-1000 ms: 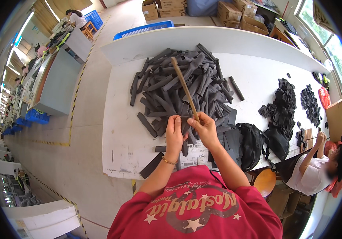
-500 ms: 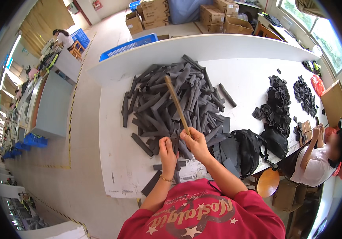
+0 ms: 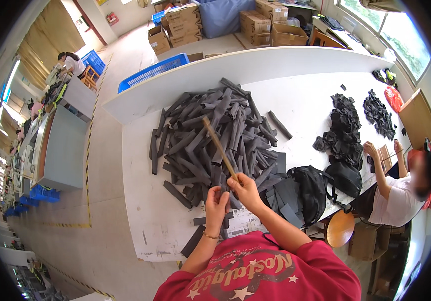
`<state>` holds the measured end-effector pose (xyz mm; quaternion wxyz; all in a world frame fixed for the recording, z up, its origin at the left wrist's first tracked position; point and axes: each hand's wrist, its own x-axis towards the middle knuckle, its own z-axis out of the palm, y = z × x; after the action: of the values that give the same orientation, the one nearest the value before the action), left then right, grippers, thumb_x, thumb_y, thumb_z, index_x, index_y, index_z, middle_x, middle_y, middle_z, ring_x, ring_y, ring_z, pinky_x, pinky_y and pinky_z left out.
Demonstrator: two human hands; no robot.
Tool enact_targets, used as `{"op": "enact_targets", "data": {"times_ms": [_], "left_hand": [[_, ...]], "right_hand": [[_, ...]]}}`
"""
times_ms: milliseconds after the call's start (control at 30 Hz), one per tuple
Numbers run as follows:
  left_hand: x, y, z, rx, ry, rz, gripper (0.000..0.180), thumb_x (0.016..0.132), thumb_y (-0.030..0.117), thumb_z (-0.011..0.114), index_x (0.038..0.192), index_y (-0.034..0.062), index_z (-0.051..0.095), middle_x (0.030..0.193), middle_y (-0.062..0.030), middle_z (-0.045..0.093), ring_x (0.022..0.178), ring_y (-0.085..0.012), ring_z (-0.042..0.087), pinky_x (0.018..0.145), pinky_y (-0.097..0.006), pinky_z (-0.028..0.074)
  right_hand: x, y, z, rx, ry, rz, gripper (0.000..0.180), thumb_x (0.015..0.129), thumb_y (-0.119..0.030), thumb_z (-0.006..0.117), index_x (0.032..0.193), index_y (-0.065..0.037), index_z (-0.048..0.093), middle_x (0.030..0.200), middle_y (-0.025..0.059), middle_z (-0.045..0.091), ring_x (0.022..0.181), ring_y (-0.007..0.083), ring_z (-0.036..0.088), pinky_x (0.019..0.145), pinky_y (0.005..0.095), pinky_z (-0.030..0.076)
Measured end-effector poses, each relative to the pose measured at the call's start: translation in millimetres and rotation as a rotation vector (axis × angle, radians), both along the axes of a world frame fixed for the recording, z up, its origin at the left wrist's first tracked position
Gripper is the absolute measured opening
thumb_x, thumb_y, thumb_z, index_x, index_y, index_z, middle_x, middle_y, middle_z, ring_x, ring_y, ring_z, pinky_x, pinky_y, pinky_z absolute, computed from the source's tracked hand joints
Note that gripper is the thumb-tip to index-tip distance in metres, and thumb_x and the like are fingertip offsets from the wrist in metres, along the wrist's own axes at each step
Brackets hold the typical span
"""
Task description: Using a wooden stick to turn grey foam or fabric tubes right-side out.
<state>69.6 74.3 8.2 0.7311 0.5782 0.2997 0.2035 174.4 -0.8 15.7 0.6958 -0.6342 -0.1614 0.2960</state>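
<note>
A thin wooden stick (image 3: 217, 144) is gripped near its lower end by my right hand (image 3: 246, 192). It slants up and left over a big heap of dark grey rolled pieces (image 3: 200, 138) on the white table. Just left of it, my left hand (image 3: 216, 204), with a bracelet on the wrist, has its fingers curled toward the thumb at the heap's near edge. Whatever sits between those fingers is too small to make out against the dark rolls. Flat dark grey pieces (image 3: 281, 198) lie to the right of my right hand.
A black bag (image 3: 309, 193) lies right of the flat pieces. Beyond it are piles of small black pieces (image 3: 345, 123). A co-worker (image 3: 396, 200) sits at the right end near a round stool (image 3: 339, 229). A low white panel (image 3: 275, 60) borders the table's far side, with a blue basket (image 3: 152, 72) behind.
The stick's far end has dropped closer to the heap. My left hand's fingers have curled in. The co-worker's hands have moved apart. The whole view has shifted slightly.
</note>
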Motion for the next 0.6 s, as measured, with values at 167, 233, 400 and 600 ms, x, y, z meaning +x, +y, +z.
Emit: {"op": "enact_targets", "data": {"times_ms": [167,233,400,600], "left_hand": [[-8.4,-11.0,2.9,-0.056,0.078,-0.254,0.030,0.099,0.026,0.044,0.087,0.0014,0.056,0.059,-0.0004,0.050,0.044,-0.0058,0.040,0.039,-0.021,0.030],[-13.7,-16.3,4.6,-0.058,0.081,-0.292,0.030,0.099,0.027,0.044,0.086,0.0019,0.055,0.059,-0.0006,0.050,0.043,-0.0058,0.040,0.039,-0.021,0.029],[-39.1,-29.9,1.3,-0.054,-0.012,-0.295,0.029,0.099,0.026,0.044,0.080,0.0045,0.049,0.056,-0.0003,0.048,0.042,-0.0041,0.039,0.037,-0.020,0.029],[-63.3,-27.3,24.4,0.170,-0.043,-0.148,0.024,0.098,0.021,0.044,0.084,0.0027,0.049,0.052,-0.0020,0.049,0.043,-0.0052,0.044,0.040,-0.022,0.033]], "right_hand": [[12.5,9.0,21.6,0.116,0.003,-0.210,0.016,0.095,-0.017,0.054,0.085,-0.005,0.052,0.067,-0.0057,0.044,0.059,0.0031,0.039,0.051,0.0206,0.032],[16.7,15.0,33.4,0.160,-0.097,-0.325,0.016,0.097,-0.020,0.052,0.085,-0.009,0.051,0.063,-0.0077,0.040,0.052,0.0013,0.036,0.046,0.0186,0.028],[27.9,23.6,55.4,0.125,-0.220,-0.301,0.017,0.096,-0.021,0.054,0.085,-0.008,0.051,0.064,-0.0077,0.040,0.053,0.0012,0.036,0.046,0.0188,0.028],[1.8,59.2,84.0,0.088,-0.420,-0.214,0.018,0.093,-0.014,0.056,0.081,-0.001,0.051,0.067,-0.0026,0.043,0.065,0.0062,0.038,0.058,0.0225,0.035]]}}
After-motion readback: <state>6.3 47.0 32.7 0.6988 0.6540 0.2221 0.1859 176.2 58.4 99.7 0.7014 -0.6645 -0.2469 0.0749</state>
